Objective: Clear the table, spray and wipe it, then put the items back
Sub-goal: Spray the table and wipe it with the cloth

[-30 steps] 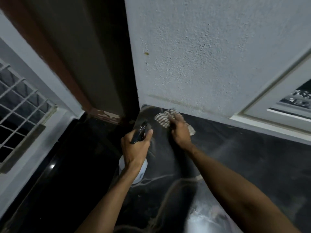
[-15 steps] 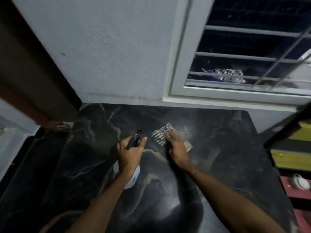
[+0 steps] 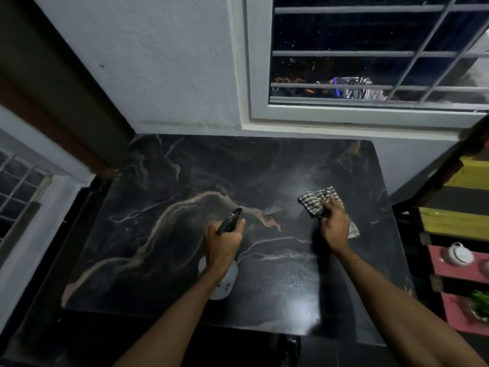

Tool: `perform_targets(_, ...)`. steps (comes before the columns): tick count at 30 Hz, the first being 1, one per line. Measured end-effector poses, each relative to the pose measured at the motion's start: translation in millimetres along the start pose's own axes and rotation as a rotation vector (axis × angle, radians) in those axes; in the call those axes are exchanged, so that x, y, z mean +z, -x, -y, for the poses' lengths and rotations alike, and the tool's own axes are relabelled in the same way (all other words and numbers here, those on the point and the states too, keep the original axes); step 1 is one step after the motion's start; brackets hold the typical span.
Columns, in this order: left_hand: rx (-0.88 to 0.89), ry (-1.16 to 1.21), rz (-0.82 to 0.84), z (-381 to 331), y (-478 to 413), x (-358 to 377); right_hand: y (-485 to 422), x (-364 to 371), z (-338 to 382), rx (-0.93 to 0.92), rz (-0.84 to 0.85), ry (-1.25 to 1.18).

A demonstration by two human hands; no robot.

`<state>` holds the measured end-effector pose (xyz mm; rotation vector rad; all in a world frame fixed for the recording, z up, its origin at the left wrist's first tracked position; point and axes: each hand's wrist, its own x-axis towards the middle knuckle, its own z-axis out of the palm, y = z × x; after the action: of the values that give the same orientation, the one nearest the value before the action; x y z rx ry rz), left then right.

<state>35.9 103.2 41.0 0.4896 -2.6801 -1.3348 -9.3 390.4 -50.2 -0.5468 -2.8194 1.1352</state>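
1. In the head view, along the near half of the black marble-patterned worktop (image 3: 185, 234) with pale brown and white veins, both bare forearms reach in from the bottom edge.
2. The left hand (image 3: 223, 243) is above the middle of the worktop. Its grip is closed round the neck of a white plastic spray bottle (image 3: 226, 284) with a black trigger head.
3. The bottle is tilted, with the black nozzle pointing away from the person and the white body showing below the wrist. I cannot tell whether it touches the surface.
4. A few small bluish marks show on the white body. They are too blurred to read, and no brand can be made out.
5. The right hand (image 3: 334, 225) is towards the right side of the worktop, well apart from the left. Its fingers are curled over a crumpled cloth (image 3: 315, 201) checked in grey and white, gripping it and holding it down on the surface.
6. Part of the cloth sticks out beyond the fingertips, and another corner shows beside the wrist.
7. A bright patch of reflected light lies on the near right of the worktop.
8. The far edge of the worktop meets a pale textured wall (image 3: 172, 62), with a white-framed barred window (image 3: 370, 62) up on the right.
9. To the right stands a shelf unit with yellow and pink boards (image 3: 460, 223). A small white rounded object (image 3: 459, 254) sits on a pink board, and some green leaves (image 3: 480, 303) show lower down.
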Motion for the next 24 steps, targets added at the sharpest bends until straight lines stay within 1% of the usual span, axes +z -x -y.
perform_targets(2, 0.016, -0.016, 0.011, 11.9, 5.4, -9.2, 9.5, 15.8, 19.2, 0.016, -0.005, -0.017)
perform_targets(4, 0.009, -0.009, -0.007, 24.6, 7.7, -25.0, 30.5, 48.2, 40.7, -0.109, 0.054, -0.006)
perform_targets(6, 0.029, -0.004, -0.056, 37.7, 7.1, -46.6, 49.6, 80.8, 62.0, -0.27, 0.158, 0.005)
perform_targets(7, 0.039, -0.008, -0.087, 44.1, 5.1, -58.9, 50.6, 92.9, 74.5, -0.315, 0.184, -0.001)
perform_targets(8, 0.051, -0.001, -0.111, 53.2, 0.8, -72.3, 46.3, 104.6, 88.5, -0.316, 0.177, -0.002)
perform_targets(11, 0.035, 0.056, -0.148, 85.7, -14.8, -113.2, 37.1, 140.9, 136.3, -0.171, 0.101, 0.026)
perform_targets(12, 0.008, 0.07, -0.158, 94.7, -19.7, -127.0, 48.4, 159.2, 153.5, -0.2, 0.136, 0.026)
perform_targets(13, -0.019, 0.074, -0.16, 102.1, -23.4, -138.6, 68.9, 176.3, 169.9, -0.282, 0.211, 0.029)
perform_targets(15, -0.039, 0.082, -0.168, 121.4, -33.6, -165.8, 112.1, 210.4, 195.8, -0.527, 0.376, 0.041)
perform_targets(16, -0.045, 0.083, -0.177, 132.7, -39.1, -178.2, 120.0, 221.7, 204.4, -0.602, 0.42, 0.046)
perform_targets(17, -0.053, 0.087, -0.19, 142.1, -44.2, -190.4, 116.4, 228.0, 215.8, -0.619, 0.418, 0.037)
perform_targets(18, -0.056, 0.09, -0.205, 149.6, -48.4, -201.1, 103.0, 235.6, 224.7, -0.578, 0.369, 0.022)
perform_targets(20, -0.071, 0.092, -0.251, 163.2, -53.7, -221.8, 84.1, 252.1, 248.6, -0.427, 0.266, 0.025)
perform_targets(21, -0.086, 0.086, -0.274, 168.7, -56.2, -231.0, 90.4, 266.0, 263.4, -0.4, 0.269, 0.038)
perform_targets(22, -0.096, 0.076, -0.287, 173.7, -57.7, -239.3, 109.6, 280.9, 279.0, -0.428, 0.333, 0.056)
perform_targets(24, -0.103, 0.045, -0.308, 184.5, -59.7, -253.4, 158.9, 309.9, 302.0, -0.624, 0.47, 0.056)
